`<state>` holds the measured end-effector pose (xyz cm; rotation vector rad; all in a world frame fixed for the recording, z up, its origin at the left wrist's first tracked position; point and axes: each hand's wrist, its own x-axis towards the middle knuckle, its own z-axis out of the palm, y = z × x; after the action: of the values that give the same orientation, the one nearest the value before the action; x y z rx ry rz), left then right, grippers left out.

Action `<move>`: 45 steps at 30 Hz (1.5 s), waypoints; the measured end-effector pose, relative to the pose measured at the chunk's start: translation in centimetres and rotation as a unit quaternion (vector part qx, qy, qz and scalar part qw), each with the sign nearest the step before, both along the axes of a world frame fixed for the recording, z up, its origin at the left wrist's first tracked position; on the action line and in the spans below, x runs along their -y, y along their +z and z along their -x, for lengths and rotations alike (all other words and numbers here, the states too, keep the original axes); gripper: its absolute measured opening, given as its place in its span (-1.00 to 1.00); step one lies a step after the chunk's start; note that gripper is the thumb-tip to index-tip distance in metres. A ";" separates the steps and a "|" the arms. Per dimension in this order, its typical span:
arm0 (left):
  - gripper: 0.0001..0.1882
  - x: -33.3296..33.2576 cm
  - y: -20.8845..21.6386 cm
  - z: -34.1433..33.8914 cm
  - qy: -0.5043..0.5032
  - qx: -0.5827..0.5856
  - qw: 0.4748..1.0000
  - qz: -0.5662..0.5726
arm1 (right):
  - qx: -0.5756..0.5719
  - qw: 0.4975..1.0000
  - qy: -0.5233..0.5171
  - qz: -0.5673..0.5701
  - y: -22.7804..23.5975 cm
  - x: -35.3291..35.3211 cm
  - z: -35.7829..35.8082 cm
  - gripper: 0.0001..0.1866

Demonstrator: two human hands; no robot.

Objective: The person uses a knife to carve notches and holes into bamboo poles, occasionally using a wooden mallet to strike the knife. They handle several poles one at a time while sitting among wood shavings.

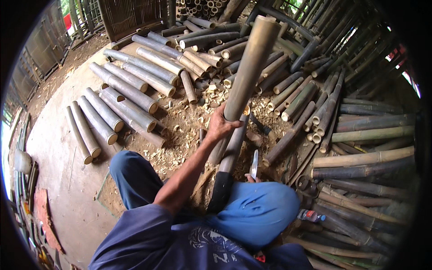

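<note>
My left hand is wrapped round a thick brown bamboo tube, which stands tilted up and to the right in front of me. Its lower end comes down beside a darker bamboo pole that slants between my legs, its near part covered by a black sleeve. Beyond my right knee, only the fingers of my right hand show, closed below a knife whose blade points upward. The knee hides the rest of that hand and the handle.
Cut bamboo tubes lie in rows ahead and to the left. More bamboo poles are piled at the right, near a plastic bottle. Wood shavings cover the ground before me. A bamboo fence stands behind.
</note>
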<state>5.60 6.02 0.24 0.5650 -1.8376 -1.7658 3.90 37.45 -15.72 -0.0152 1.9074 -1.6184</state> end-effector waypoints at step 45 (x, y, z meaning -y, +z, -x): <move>-0.51 -11.4 5.8 2.7 -0.092 -0.203 0.961 0.163 | -0.178 0.955 0.183 -0.149 6.7 4.9 6.1 -0.49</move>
<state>2.95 17.42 6.08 -0.0953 -1.8643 -1.5009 -2.25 32.54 -8.98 -0.5378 2.2406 -1.1238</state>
